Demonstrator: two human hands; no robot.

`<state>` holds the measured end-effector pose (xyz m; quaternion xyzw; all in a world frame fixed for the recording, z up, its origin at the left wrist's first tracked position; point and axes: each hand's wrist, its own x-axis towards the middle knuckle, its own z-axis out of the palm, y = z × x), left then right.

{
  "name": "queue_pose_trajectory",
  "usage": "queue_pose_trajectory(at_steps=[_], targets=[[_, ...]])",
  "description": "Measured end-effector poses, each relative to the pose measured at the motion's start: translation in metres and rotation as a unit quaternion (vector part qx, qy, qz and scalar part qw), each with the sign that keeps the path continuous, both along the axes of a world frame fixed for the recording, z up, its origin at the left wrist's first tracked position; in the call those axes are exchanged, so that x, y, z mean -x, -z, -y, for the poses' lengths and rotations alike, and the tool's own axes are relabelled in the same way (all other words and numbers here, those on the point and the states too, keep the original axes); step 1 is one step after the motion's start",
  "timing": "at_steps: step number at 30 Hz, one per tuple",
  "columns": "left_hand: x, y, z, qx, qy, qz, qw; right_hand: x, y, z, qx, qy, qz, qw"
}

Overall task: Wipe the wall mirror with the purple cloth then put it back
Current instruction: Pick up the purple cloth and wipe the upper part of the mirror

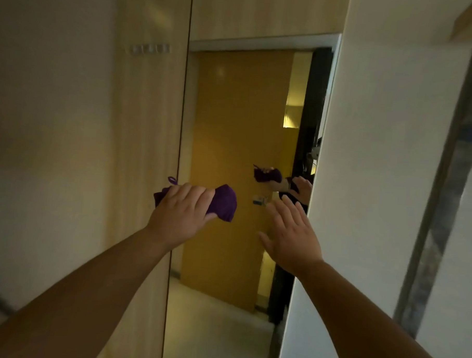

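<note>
The tall wall mirror fills the middle of the head view, between a wood panel on the left and a white wall on the right. It reflects a yellow-brown door and both my hands. My left hand is shut on the bunched purple cloth and holds it at the mirror's left edge, about mid-height. A small loop of the cloth sticks out above my fingers. My right hand is open, fingers spread, palm toward the glass near the mirror's right edge; I cannot tell if it touches.
A light wood panel with a row of switches stands left of the mirror. A white wall juts out on the right, with a dark metal strip further right. Pale floor shows in the reflection below.
</note>
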<state>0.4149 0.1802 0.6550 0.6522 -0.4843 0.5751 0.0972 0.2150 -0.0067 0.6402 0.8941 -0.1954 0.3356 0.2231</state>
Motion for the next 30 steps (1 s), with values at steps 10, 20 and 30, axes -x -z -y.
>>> queue_pose_trajectory(at_steps=[10, 20, 30], targets=[[-0.066, -0.024, 0.048, 0.031, -0.002, 0.015, 0.999, -0.077, -0.044, 0.044, 0.037, -0.022, 0.037, 0.998], [-0.154, -0.09, 0.119, 0.077, -0.011, -0.002, 0.997, -0.16, -0.124, 0.124, 0.092, -0.025, 0.07, 0.993], [-0.248, -0.158, 0.158, 0.151, 0.054, 0.019, 0.987, -0.233, -0.204, 0.152, 0.16, 0.036, 0.139, 0.977]])
